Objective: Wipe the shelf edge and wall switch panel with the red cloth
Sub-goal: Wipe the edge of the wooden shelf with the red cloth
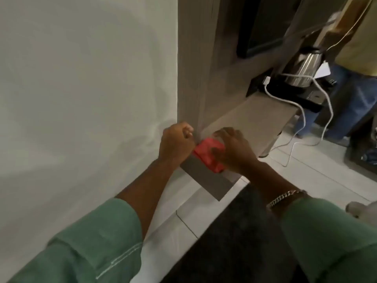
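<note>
A folded red cloth [208, 155] lies over the near corner of a grey wooden shelf [255, 121]. My right hand [232, 150] presses on the cloth, fingers wrapped over its far side. My left hand [176, 145] is fisted at the left end of the shelf edge, where the shelf meets the upright wooden panel [195, 68], and touches the cloth's left side. The shelf's dark front edge [206, 180] shows below both hands. No wall switch panel is visible.
A white wall [81, 88] fills the left. On the far end of the shelf stand a steel kettle [302, 68] on a black tray and a white charger with cables [289, 101] hanging to the tiled floor. A person in jeans [346, 94] stands at the right.
</note>
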Tool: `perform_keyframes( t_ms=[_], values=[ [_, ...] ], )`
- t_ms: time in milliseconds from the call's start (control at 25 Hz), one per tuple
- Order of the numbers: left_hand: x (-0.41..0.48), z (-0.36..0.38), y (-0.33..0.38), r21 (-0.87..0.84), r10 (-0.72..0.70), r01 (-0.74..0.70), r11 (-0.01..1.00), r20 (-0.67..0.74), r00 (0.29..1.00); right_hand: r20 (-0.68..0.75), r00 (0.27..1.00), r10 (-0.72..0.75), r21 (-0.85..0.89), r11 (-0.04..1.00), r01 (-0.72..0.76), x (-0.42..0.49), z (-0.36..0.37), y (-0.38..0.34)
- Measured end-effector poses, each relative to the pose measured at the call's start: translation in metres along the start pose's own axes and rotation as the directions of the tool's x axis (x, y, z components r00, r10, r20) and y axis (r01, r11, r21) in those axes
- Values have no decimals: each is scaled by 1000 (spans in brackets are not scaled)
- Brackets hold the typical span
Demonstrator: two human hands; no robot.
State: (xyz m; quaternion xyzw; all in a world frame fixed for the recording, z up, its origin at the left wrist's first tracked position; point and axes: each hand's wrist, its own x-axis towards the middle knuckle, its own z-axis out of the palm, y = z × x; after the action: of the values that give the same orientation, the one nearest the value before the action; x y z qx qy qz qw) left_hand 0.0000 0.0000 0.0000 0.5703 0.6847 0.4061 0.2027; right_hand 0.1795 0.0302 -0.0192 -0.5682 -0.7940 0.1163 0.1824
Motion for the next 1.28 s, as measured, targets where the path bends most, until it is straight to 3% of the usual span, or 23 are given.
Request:
perform_keyframes(
  t_ms=[120,240,360,440,600,760,880,960,1080,1120,1200,1280],
  values=[
    [10,42,-25,-40,-259,258,965,-16,966,120,992,45,-24,999,-43,12,32,37],
    [6,73,-26,-353,-532,548,758,150,833,87,996,30,83,996,-38,6,52,47],
    [3,75,-13,-574,-601,634,519,283,748,20,1000,-8,123,992,6,-8,50,41],
    [-2,63,-7,-594,-613,639,489,287,736,32,999,-38,145,989,33,-20,44,30],
    [-28,-14,18,-557,-389,529,640,358,849,-36,976,-214,189,958,217,-46,13,-27],
    [-60,-139,47,-663,-183,402,632,376,908,-323,881,-346,277,856,437,-62,-23,-130],
    [-99,-239,66,-640,-127,142,755,70,989,-521,791,-320,329,780,532,-74,-40,-234],
    [-138,-307,79,-501,-8,-94,860,-197,980,-612,726,-313,348,718,603,-89,-53,-306],
    [-195,-401,89,-243,246,-369,897,-419,874,-726,613,-311,356,593,722,-111,-70,-403],
    [-214,-436,90,-143,332,-449,882,-487,808,-765,563,-311,342,544,766,-119,-76,-435],
    [-253,-510,85,85,488,-559,825,-606,629,-799,500,-335,324,462,826,-137,-83,-499],
    [-283,-577,70,411,657,-554,724,-655,373,-809,459,-366,306,405,862,-154,-84,-555]
  ],
)
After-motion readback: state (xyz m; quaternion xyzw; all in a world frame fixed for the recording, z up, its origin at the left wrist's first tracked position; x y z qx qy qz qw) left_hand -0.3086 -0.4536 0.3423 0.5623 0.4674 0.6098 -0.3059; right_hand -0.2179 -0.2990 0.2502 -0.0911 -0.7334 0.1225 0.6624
